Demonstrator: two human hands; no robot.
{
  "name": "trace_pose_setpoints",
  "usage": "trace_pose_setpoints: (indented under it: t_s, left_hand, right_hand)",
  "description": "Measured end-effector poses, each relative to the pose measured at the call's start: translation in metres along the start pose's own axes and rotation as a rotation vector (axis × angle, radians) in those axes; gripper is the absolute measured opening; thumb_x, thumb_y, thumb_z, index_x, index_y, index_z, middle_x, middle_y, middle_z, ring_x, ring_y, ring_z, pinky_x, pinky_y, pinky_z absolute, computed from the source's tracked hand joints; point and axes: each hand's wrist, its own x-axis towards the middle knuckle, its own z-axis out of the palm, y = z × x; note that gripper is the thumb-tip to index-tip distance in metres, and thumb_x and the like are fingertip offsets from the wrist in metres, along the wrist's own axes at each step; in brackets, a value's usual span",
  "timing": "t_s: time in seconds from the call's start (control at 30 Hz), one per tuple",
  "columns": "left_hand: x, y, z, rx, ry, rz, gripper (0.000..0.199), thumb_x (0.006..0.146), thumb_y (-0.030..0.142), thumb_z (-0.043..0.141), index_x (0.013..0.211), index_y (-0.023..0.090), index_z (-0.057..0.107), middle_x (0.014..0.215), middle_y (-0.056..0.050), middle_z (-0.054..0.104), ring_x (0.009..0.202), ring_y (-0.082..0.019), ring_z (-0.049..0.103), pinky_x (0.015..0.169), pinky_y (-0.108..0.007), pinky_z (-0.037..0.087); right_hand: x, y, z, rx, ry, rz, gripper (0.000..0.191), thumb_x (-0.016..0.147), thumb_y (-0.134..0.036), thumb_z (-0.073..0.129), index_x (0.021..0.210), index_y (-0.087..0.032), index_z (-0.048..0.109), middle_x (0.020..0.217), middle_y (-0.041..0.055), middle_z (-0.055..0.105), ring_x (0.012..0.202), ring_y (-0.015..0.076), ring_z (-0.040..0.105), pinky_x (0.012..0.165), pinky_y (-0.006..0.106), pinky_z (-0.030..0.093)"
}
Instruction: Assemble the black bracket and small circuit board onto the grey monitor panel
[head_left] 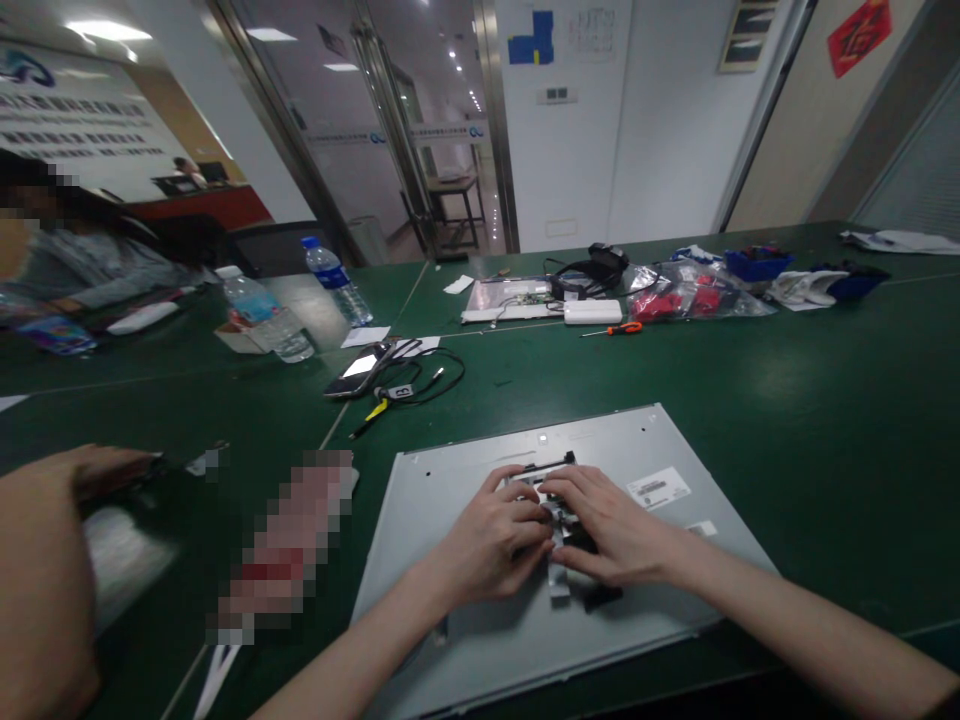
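flat rectangular grey metal panel (517, 622) on dark green surface (817, 430), about five o'clock from view centre. left hand (510, 535) at ten o'clock of small silver-white strip (557, 580), right hand (611, 525) at two. left grip narrow, right looser; whether either pinches strip, cannot tell. step seems fine fingertip work; next move likely calls for gentle, steady fingers.
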Motion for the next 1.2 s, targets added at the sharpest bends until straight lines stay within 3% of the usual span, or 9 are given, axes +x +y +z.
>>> trace_pose_setpoints:
  t_s: [0.37, 1.2]
  left_hand:
    - [0.0022, 0.0022, -0.0005, 0.018, 0.018, -0.002, 0.016, 0.096, 0.020, 0.055, 0.093, 0.023, 0.071, 0.090, 0.000, 0.076, 0.097, -0.021, 0.065, 0.110, -0.050, 0.032]
    - [0.0028, 0.0029, -0.0020, 0.002, -0.015, -0.022, 0.016, 0.097, 0.020, 0.054, 0.098, 0.023, 0.070, 0.092, 0.001, 0.076, 0.096, -0.021, 0.065, 0.109, -0.049, 0.031]
  right_hand:
    - [0.0009, 0.0017, 0.0057, -0.038, 0.003, 0.010, 0.056, 0.085, -0.026, 0.064, 0.136, -0.017, 0.044, 0.128, 0.0145, 0.056, 0.118, 0.0293, 0.050, 0.104, 0.047, 0.042]
    - [-0.0005, 0.0033, 0.0068, -0.044, -0.030, 0.029, 0.061, 0.085, -0.028, 0.064, 0.141, -0.019, 0.040, 0.129, 0.0139, 0.054, 0.118, 0.0299, 0.049, 0.102, 0.049, 0.042]
